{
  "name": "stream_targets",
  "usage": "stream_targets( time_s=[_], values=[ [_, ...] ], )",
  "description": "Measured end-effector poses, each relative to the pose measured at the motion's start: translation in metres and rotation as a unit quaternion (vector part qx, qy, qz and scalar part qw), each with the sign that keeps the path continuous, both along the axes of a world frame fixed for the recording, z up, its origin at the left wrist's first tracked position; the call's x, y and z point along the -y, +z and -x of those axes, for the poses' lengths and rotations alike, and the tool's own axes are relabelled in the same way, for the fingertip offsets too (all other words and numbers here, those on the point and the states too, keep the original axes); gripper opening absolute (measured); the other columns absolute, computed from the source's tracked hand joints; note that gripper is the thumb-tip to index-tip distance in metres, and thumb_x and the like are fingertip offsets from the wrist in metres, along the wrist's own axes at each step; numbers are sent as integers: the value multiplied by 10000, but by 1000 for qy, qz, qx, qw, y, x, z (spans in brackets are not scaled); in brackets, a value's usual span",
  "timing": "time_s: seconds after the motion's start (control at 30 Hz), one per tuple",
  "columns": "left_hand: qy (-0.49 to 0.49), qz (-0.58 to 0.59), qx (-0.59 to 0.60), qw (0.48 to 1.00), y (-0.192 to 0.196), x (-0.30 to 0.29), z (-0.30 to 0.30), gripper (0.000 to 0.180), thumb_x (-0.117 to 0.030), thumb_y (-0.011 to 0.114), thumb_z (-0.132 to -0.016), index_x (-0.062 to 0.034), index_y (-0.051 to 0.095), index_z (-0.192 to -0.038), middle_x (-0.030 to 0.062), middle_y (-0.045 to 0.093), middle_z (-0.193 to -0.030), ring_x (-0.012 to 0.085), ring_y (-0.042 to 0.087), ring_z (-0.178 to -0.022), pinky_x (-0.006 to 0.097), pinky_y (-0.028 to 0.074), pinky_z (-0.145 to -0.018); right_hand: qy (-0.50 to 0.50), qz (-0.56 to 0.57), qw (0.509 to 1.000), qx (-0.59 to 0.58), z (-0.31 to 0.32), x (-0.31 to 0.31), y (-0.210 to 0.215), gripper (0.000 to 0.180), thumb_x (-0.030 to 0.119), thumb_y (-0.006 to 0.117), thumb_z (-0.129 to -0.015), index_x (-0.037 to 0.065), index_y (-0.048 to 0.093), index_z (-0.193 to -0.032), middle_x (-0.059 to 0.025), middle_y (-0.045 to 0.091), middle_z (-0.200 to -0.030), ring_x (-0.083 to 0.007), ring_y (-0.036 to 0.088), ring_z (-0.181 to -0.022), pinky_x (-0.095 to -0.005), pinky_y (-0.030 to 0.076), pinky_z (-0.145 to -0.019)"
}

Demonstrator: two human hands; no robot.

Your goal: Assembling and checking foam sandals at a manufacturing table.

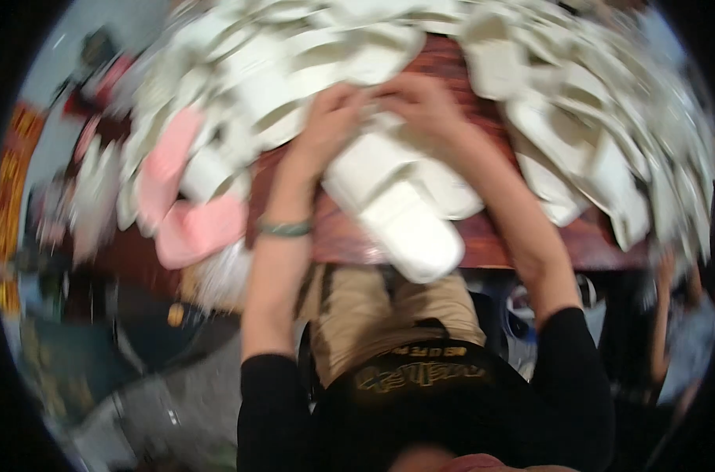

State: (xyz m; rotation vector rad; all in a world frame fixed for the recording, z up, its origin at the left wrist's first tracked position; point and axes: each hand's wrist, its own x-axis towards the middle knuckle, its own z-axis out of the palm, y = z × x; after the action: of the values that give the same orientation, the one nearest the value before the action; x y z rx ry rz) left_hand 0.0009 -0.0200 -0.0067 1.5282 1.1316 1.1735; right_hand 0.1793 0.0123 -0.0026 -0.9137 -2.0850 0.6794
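Note:
A pair of white slide slippers lies in front of me at the table's near edge, one slipper [411,228] overlapping the other [454,190]. Both hands meet at the far end of this pair. My left hand [338,118] has its fingers curled inward, and my right hand [422,104] bends its fingers toward the left one. Their fingertips come close together, but blur hides what is pinched there. A greenish bracelet [286,228] circles my left wrist.
Piles of white slippers [255,75] cover the table's far and left side, with another heap [577,118] on the right. Two pink slippers [200,228] lie at the left. The reddish-brown tabletop [338,236] ends just before my lap. Another person's arm [662,315] shows at the far right.

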Motion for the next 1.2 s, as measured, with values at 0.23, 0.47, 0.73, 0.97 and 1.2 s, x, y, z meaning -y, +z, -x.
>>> stream_targets(
  time_s=[0.23, 0.47, 0.73, 0.97, 1.2],
  values=[
    [11, -114, -70, 991, -9, -1, 5, 182, -152, 532, -848, 7, 601, -792, 23, 588, -656, 82, 526, -610, 234, 431, -565, 43, 52, 993, -98, 0, -2, -13, 138, -17, 602, -815, -32, 631, -949, -55, 632, -903, -92, 589, -825, -201, 463, -718],
    [-26, -91, -74, 993, 6, -15, -14, 218, -188, 528, -823, 9, 618, -849, 49, 588, -707, 116, 527, -651, 260, 433, -582, -40, -9, 999, 0, -21, -6, 11, 169, 93, 619, -816, 10, 638, -963, -64, 651, -908, -126, 605, -827, -266, 480, -735],
    [-80, 14, 34, 996, -18, -18, -6, 171, -160, 508, -907, -50, 541, -781, -47, 427, -653, 38, 370, -583, 180, 292, -511, -40, -146, 986, -75, -12, -16, -19, 171, 137, 670, -650, 81, 698, -810, -124, 648, -778, -277, 625, -740, -365, 488, -672],
    [-93, 2, 41, 995, -23, -23, 1, 199, -183, 487, -935, -59, 516, -783, -48, 439, -638, 10, 309, -527, 165, 217, -471, -74, -128, 987, -65, -3, -5, -9, 131, 105, 690, -601, 77, 700, -728, -109, 641, -704, -281, 618, -659, -365, 487, -592],
    [-103, 24, 57, 993, -20, -22, -1, 184, -169, 479, -940, -52, 504, -800, -41, 437, -649, 20, 339, -551, 164, 249, -488, -37, -94, 990, -95, -3, -7, -9, 161, 94, 697, -590, 71, 706, -749, -109, 639, -664, -263, 622, -618, -358, 481, -565]
  ],
)
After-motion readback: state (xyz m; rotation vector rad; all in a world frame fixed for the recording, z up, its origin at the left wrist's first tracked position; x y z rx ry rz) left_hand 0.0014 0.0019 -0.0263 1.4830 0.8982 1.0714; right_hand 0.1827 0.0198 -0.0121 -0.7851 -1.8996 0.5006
